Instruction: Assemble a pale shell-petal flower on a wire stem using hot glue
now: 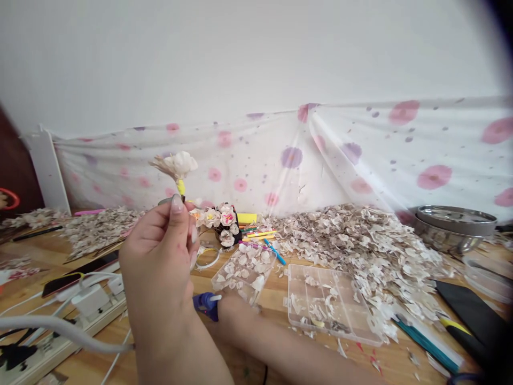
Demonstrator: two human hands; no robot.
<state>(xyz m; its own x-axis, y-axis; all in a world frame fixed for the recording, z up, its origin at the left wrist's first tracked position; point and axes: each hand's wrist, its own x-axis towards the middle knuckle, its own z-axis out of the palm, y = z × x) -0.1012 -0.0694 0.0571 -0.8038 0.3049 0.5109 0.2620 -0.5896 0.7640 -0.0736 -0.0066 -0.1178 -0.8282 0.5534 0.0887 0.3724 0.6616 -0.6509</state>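
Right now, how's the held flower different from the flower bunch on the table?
The held flower is up in the left hand; the flower bunch sits on the table. The held flower has whitish and beige petals; the flower bunch has several blooms, some with pink middles. Both have pale petals.

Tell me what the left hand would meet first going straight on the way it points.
With its pale flower leading, the left hand would probably meet the spotted sheet first, though depth is unclear.

There's a cream-white flower held upright left of centre, tan petals fanning leftward above a yellow-wrapped base; a blue glue gun, partly hidden, shows at lower centre.
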